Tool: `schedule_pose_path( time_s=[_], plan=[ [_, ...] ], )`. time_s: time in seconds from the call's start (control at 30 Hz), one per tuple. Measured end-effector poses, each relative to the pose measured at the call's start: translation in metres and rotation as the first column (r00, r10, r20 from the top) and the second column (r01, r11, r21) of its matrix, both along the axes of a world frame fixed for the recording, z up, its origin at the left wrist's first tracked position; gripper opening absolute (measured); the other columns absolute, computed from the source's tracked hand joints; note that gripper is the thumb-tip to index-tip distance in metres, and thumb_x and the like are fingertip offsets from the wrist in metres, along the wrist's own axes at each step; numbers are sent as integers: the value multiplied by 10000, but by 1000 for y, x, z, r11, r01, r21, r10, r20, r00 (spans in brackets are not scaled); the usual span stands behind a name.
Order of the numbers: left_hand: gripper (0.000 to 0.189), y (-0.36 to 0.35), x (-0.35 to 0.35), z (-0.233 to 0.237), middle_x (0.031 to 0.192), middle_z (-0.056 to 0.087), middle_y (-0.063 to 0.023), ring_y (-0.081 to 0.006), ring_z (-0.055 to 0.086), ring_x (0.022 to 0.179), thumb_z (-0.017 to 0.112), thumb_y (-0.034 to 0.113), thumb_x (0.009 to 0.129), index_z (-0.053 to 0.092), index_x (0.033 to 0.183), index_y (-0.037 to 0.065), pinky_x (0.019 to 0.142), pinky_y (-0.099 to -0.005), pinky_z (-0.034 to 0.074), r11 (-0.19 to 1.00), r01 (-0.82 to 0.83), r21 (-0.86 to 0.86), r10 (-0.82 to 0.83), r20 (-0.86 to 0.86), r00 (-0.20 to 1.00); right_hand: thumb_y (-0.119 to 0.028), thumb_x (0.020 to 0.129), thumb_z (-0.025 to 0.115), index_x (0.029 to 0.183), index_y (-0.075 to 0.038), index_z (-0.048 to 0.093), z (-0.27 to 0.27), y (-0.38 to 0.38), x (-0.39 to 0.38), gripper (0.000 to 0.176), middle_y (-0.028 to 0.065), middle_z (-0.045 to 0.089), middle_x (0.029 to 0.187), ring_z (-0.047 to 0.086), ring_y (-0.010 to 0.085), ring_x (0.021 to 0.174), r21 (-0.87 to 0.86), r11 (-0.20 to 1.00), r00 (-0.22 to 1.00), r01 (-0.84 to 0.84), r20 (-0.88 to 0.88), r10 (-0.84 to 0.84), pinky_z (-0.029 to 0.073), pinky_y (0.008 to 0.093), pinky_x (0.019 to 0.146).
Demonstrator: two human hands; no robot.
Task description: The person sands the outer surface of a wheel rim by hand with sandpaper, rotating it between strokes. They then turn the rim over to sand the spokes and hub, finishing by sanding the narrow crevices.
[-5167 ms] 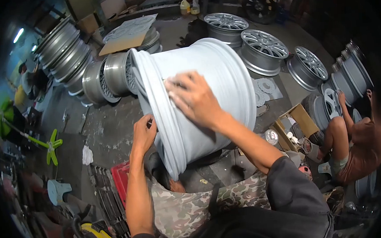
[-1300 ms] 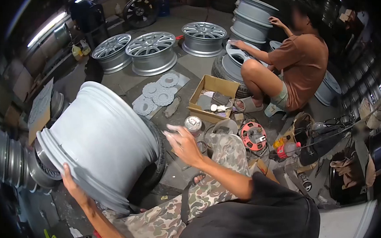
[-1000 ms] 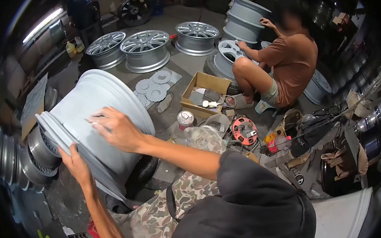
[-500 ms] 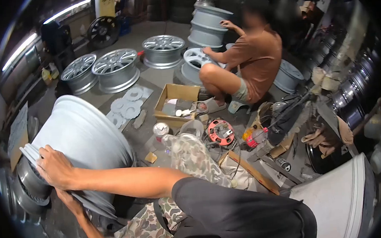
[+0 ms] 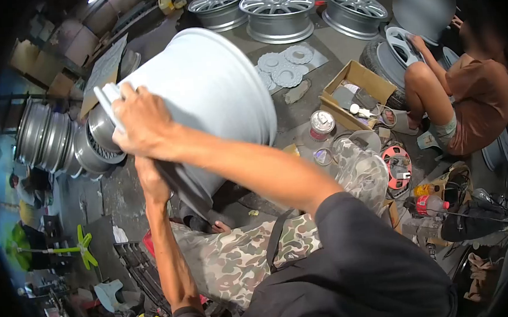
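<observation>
A large pale grey wheel rim [image 5: 208, 74] stands tilted in front of me, its broad barrel facing up and right. My right hand [image 5: 144, 119] has its fingers wrapped over the lip at the rim's left edge. Just below it, my left hand [image 5: 151, 177] is against the same edge; its fingers are hidden behind my right hand and the rim. Under the hands, the rim's lower side lies in shadow.
A person [image 5: 477, 95] squats at the right with hands on another wheel [image 5: 401, 48]. Silver wheels [image 5: 280, 17] stand at the back. Nearby are a cardboard box [image 5: 357, 85], a can [image 5: 322, 125], a red cable reel [image 5: 397, 167] and stacked rims [image 5: 43, 136] at the left.
The view has swung left and tilted, so the rim and my hands appear farther right and higher. Both hands remain at the rim's edge. The other person now appears at the right border.
</observation>
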State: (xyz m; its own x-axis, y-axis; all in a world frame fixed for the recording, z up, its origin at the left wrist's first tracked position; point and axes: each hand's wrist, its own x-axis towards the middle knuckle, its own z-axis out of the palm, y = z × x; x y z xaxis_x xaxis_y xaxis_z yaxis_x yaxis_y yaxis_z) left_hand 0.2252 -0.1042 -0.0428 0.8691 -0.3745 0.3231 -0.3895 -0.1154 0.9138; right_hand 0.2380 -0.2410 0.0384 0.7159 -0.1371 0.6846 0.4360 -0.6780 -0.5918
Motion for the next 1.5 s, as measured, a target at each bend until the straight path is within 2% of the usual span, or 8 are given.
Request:
schedule_pose_path(
  time_s=[0.17, 0.23, 0.4, 0.53, 0.8, 1.07, 1.3, 1.5],
  plan=[
    [514, -69, 7, 33, 1275, 648, -246, -322, 610, 1186, 368, 300, 1086, 494, 1408, -79, 1036, -396, 452, 981, -21, 193, -29, 250, 968, -326, 714, 702, 852, -3, 731, 3, -65, 12, 353, 227, 648, 1000, 686, 389, 899, -27, 999, 999, 34, 28, -34, 571, 486, 829],
    [507, -97, -6, 61, 1261, 590, -409, -537, 536, 1245, 495, 285, 1017, 472, 1328, -114, 1040, -546, 417, 950, -24, 312, 25, 0, 1000, -349, 725, 704, 830, -24, 730, 2, -92, 20, 342, 216, 659, 949, 676, 393, 896, 7, 998, 997, 63, 32, -63, 553, 475, 823],
    [471, -123, 3, 46, 1009, 615, -395, -548, 579, 987, 576, 350, 995, 509, 1110, -102, 898, -598, 435, 965, 4, 263, -77, 267, 961, -286, 861, 788, 1137, -41, 766, 10, -130, 15, 369, 133, 692, 1076, 672, 234, 1007, 35, 999, 995, 18, -101, -15, 515, 351, 927],
    [605, -84, -2, 34, 1447, 514, -263, -414, 473, 1356, 561, 389, 1034, 476, 1433, -58, 1152, -473, 369, 944, 55, 326, -209, 462, 862, -231, 849, 813, 1091, -21, 780, 6, -137, 25, 322, 126, 722, 1086, 667, 206, 1058, 170, 982, 995, -82, -49, 92, 506, 337, 943],
    [404, 51, 55, -67, 1181, 725, -173, -262, 689, 1093, 640, 346, 1012, 701, 1199, -8, 953, -386, 518, 879, -126, 460, 191, -99, 977, -237, 912, 768, 1187, -3, 731, 9, -149, 22, 363, 51, 736, 1067, 654, 120, 987, 238, 967, 978, -96, -159, 136, 490, 271, 919],
    [843, 38, 71, -159, 1207, 712, -213, -291, 647, 1161, 392, 670, 1049, 675, 1258, -96, 1032, -375, 472, 901, 306, 307, -55, -619, 784, -316, 909, 727, 1209, 6, 726, 2, -172, 20, 440, 18, 679, 1045, 597, 115, 966, 420, 907, 976, 40, -211, 55, 440, 254, 872],
    [1017, 10, 43, -151, 1194, 700, -283, -311, 640, 1189, 289, 773, 1009, 654, 1248, -146, 1065, -388, 451, 978, 119, 173, 28, -668, 744, -398, 948, 685, 1288, -8, 683, -18, -185, 25, 518, -10, 631, 938, 535, 71, 740, 671, 741, 982, 10, -146, 118, 392, 221, 654],
    [965, 7, 40, -137, 990, 634, -408, -572, 578, 1093, 154, 702, 1049, 658, 986, -119, 1005, -541, 426, 882, 132, 453, 158, -547, 822, -434, 951, 674, 1184, 1, 700, -7, -180, 13, 493, -9, 616, 895, 536, 68, 747, 547, 829, 964, 117, -265, 39, 384, 228, 649]
  ],
)
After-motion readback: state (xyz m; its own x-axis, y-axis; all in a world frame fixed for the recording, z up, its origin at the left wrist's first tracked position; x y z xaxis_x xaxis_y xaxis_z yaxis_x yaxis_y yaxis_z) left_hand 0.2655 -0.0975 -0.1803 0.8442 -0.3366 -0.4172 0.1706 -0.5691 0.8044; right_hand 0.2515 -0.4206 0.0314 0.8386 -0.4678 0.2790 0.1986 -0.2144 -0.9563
